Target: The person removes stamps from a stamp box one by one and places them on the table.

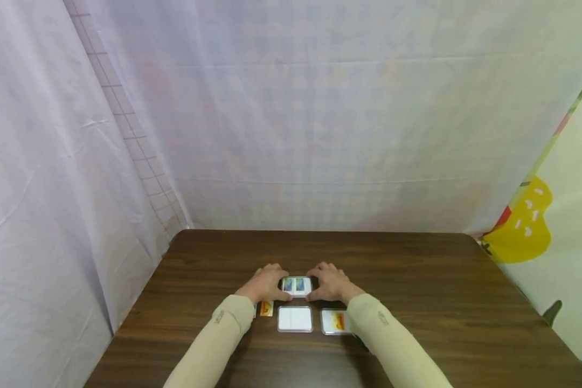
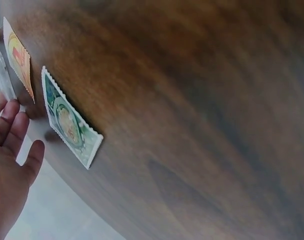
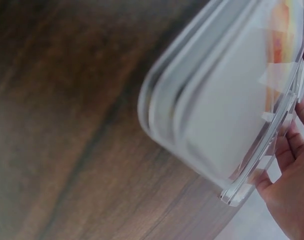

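Clear stamp case [image 1: 296,293] is mid-desk, held between both hands; two blue-green stamps [image 1: 299,284] show in it, side by side. Left hand [image 1: 265,284] grips the left end, right hand [image 1: 331,284] grips the right end, thumbs on the near side, fingers on the far side. Can't tell whether the case rests on the desk [image 1: 417,280] or is slightly raised.

Handling (judged): looks like rigid clear plastic, so light and stiff, probably slick, may scratch or crack if dropped. Hold by the short ends or rim, as here, fingers off the middle. Loose paper stamps would be thin and easy to bend: lift by the edge, mind the perforations.

Edges/room: white-backed case [image 1: 295,319] lies just on the near side of the held one, orange-stamp case [image 1: 334,321] to its right, partly under the right forearm. Orange stamp [image 2: 19,57] and green stamp [image 2: 69,122] lie loose by the left wrist, so a low sleeve could drag them. Desk runs wide both ways past the hands; far edge meets the white curtain [image 1: 320,134], well apart from the case. More room sideways or away than toward the person, where the other cases sit close.
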Available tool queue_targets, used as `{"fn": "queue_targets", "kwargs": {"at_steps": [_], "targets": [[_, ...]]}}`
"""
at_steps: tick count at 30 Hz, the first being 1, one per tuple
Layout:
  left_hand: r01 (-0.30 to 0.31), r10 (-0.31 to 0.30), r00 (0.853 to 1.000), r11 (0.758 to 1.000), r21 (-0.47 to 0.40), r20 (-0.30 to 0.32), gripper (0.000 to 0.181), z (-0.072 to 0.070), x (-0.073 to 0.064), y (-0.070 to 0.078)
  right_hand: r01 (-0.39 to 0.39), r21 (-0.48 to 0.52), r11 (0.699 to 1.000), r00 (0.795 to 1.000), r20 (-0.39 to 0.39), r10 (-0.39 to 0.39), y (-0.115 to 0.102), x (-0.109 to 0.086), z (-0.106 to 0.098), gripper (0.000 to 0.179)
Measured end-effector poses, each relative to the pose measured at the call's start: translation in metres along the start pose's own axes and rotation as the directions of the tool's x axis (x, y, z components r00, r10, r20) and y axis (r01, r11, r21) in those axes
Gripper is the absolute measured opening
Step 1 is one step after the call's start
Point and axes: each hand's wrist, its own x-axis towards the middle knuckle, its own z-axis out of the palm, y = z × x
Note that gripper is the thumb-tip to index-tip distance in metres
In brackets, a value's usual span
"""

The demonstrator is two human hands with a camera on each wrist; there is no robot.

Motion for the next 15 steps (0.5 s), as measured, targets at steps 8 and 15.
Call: {"fn": "queue_targets", "kwargs": {"at_steps": [8,15], "targets": [[-0.017,0.018,1.000,1.000,0.025,-0.016,0.063,0.0026,0.0018,-0.0023,0.007,-0.007,1.000,1.000,-0.010,-0.007,0.0025,0.0014,0.0026,0.063],[-0.016,0.016,1.000,0.999,0.035,-0.006,0.061,0.0016,0.0024,-0.0018,0.015,-0.006,1.000,1.000,-0.009,-0.015,0.0041,0.0015,0.0029,0.063]]}}
